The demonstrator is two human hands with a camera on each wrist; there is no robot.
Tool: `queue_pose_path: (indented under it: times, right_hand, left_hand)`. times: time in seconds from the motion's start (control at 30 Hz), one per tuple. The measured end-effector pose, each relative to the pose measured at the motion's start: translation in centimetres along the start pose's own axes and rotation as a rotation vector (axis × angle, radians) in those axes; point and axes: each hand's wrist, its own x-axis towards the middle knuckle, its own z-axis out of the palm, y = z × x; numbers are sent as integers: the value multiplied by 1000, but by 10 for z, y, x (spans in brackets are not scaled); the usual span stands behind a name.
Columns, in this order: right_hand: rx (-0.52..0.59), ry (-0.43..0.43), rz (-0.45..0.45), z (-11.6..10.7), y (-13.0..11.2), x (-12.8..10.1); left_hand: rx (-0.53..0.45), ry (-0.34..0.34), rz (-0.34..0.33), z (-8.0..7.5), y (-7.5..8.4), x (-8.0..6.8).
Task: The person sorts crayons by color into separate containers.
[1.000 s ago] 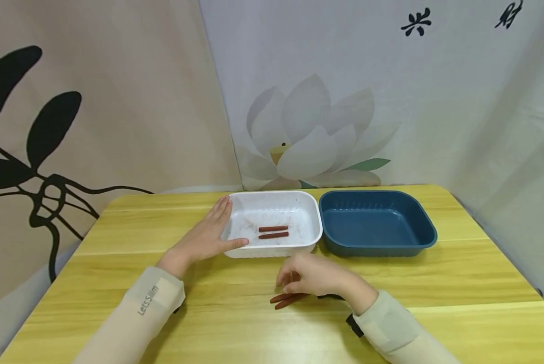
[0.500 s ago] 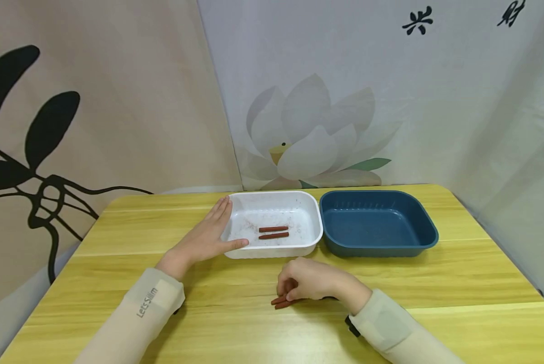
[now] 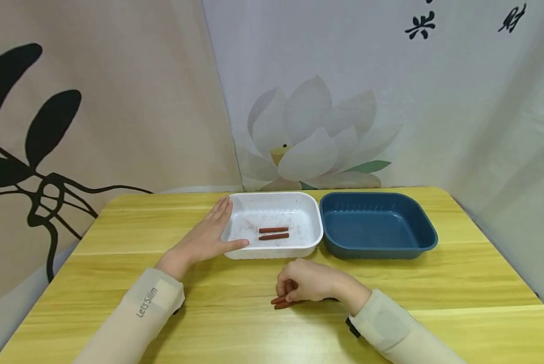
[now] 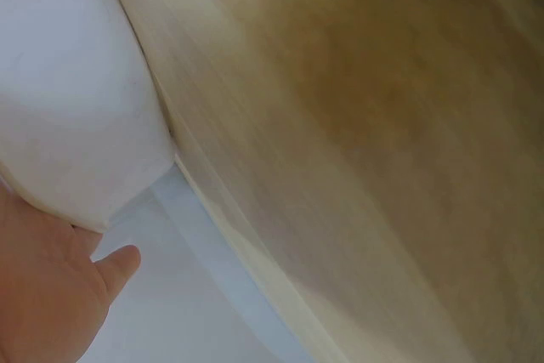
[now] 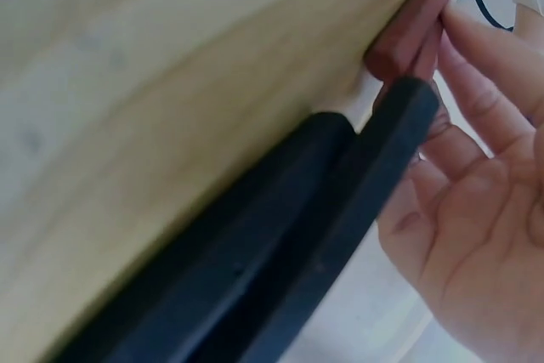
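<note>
Two reddish-brown sticks point(image 3: 284, 302) lie on the desk point(image 3: 435, 293) just in front of the white tray point(image 3: 308, 241), under the right hand point(image 3: 310, 281), whose curled fingers point(image 5: 476, 104) pinch them. Two more sticks point(image 3: 274, 233) lie side by side inside the white tray. The left hand point(image 3: 206, 237) rests flat against that tray's left rim, fingers straight, thumb on its near edge. A dark blue tray point(image 3: 376, 222) stands just right of the white one.

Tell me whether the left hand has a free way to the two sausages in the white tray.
Probably yes. The left hand rests flat on the white tray, thumb over its rim; the sausages lie uncovered just beyond.
</note>
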Motion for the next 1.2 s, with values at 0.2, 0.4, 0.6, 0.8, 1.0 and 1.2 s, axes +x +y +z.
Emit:
queue_pose_path:
  times: [0.2,0.4,0.6,0.8,1.0,1.2]
  right_hand:
    - [6,-2,-23,0,-1,-1]
    - [5,10,-42,1,-1,-3]
    - [-11,27,-59,1,-1,-3]
    - [15,45,-80,1,-1,-3]
    - [30,62,-98,-1,-4,-5]
    - [48,82,-115,-4,-5,-3]
  left_hand:
    - [-11,-4,5,-2,1,-1]
    - [-7,2,7,1,1,0]
    - [-3,4,10,1,-1,1]
    - [-7,1,8,0,0,0]
    - [1,4,11,1,0,1]
    - [-1,3,6,2,-2,1]
